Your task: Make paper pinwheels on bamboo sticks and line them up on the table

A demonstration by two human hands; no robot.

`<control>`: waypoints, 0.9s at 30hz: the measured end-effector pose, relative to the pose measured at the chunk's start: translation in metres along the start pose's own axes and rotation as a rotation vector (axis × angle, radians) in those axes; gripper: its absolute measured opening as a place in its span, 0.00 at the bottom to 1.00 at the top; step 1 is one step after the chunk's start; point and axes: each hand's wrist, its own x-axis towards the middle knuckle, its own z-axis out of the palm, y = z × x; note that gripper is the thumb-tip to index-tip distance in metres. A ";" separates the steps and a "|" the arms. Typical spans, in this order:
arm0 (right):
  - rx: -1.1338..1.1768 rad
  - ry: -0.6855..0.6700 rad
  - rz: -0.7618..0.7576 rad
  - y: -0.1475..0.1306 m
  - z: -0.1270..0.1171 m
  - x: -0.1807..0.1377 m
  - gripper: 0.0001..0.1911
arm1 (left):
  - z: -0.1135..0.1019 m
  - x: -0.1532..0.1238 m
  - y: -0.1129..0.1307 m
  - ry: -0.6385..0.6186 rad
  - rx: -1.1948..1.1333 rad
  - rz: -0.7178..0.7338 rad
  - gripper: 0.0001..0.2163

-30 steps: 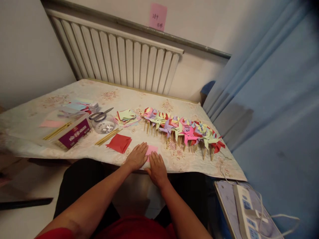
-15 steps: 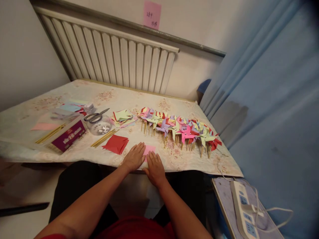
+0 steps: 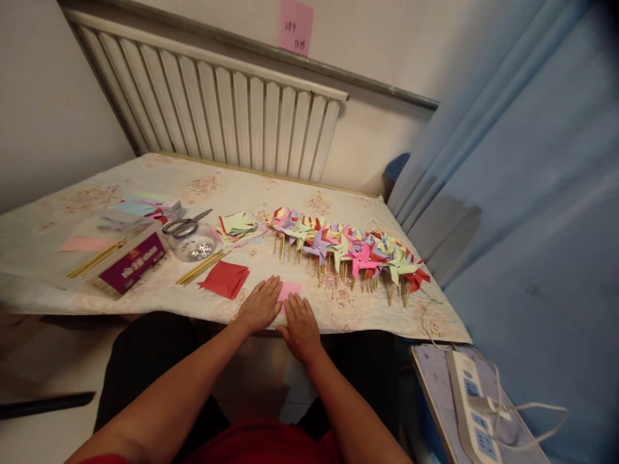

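A pink paper square lies flat near the table's front edge, partly hidden by my fingers. My left hand rests palm down with its fingers stretched over the square's left side. On the lower right of the paper lies my right hand, also flat. To the left of my hands is a small stack of red paper squares, with thin wooden sticks beside it. Several finished paper pinwheels on sticks stand in rows to the right.
Dark-handled scissors lie across a clear bowl of small shiny pins. A purple-labelled box and cut coloured papers occupy the left side. A power strip with a cable sits lower right, near a blue curtain.
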 end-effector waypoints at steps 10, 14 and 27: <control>-0.023 0.004 -0.010 0.001 0.001 -0.001 0.38 | 0.004 0.000 -0.002 0.034 0.003 0.014 0.25; -0.026 0.001 -0.005 0.001 0.001 -0.001 0.37 | 0.006 0.000 -0.003 0.026 0.005 0.013 0.25; -0.016 -0.004 -0.002 0.001 0.000 0.000 0.37 | 0.004 0.000 -0.002 0.017 0.015 0.013 0.25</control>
